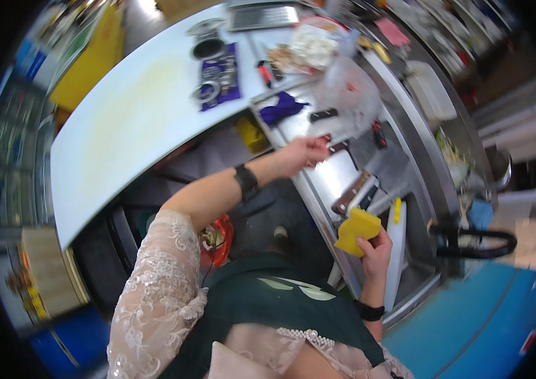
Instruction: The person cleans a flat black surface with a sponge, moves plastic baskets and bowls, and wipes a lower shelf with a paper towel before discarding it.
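My right hand (376, 247) holds a yellow cleaning cloth or thin sponge (358, 230), pinched by its lower edge. It is above the near end of the metal worktop (313, 189). My left hand (303, 155) reaches across the worktop's left edge, fingers curled, beside a broad shiny blade (333, 169) and dark riveted handles. A small red piece shows at its blurred fingertips; whether it is gripped I cannot tell. Nearer my right hand lie a brown wooden knife handle (351, 192) and a black handle (369, 196). A purple cloth (281, 109) is crumpled farther back.
Metal grinder-like parts (209, 87) rest on a purple cloth on the white table (121, 123). A clear plastic bag (351, 92), a red-handled tool (264, 74) and a scale-like metal device (264, 18) are farther back. A white board (395, 256) leans right; a red bag (222, 244) sits below.
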`<action>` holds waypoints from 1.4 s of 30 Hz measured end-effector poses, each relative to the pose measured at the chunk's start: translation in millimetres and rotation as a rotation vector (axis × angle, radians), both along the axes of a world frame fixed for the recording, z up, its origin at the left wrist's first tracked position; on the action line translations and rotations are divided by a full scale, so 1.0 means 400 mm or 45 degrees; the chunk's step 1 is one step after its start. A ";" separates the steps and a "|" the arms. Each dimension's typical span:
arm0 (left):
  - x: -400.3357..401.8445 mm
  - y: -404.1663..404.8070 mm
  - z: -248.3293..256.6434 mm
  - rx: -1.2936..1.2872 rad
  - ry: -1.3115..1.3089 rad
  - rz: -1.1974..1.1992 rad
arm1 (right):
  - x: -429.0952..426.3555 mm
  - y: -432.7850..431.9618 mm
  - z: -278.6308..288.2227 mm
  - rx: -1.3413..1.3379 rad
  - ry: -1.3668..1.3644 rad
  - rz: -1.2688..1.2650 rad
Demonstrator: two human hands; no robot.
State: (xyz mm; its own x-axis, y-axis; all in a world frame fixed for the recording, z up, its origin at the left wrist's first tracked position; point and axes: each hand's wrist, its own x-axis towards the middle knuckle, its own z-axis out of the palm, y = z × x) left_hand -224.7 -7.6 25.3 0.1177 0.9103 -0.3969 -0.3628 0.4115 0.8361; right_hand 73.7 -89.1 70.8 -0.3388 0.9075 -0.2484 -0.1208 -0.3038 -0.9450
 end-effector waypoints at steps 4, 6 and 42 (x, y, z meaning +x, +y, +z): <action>-0.163 -0.374 -0.113 -0.118 0.011 0.279 | -0.140 -0.015 0.003 0.025 0.010 0.263; -0.233 -0.577 -0.135 -0.217 -0.061 0.549 | -0.225 -0.036 0.008 0.054 -0.019 0.408; -0.390 -2.088 -0.440 -0.860 1.848 1.245 | -1.019 -0.926 0.057 0.142 -0.472 1.893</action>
State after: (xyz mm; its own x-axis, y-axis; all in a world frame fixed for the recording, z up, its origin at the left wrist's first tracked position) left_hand -380.8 -842.7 -150.7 -0.9939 0.1066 0.0279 0.1070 0.8735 0.4750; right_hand -333.8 -459.6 93.5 -0.8634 -0.1656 -0.4766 0.4580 0.1394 -0.8780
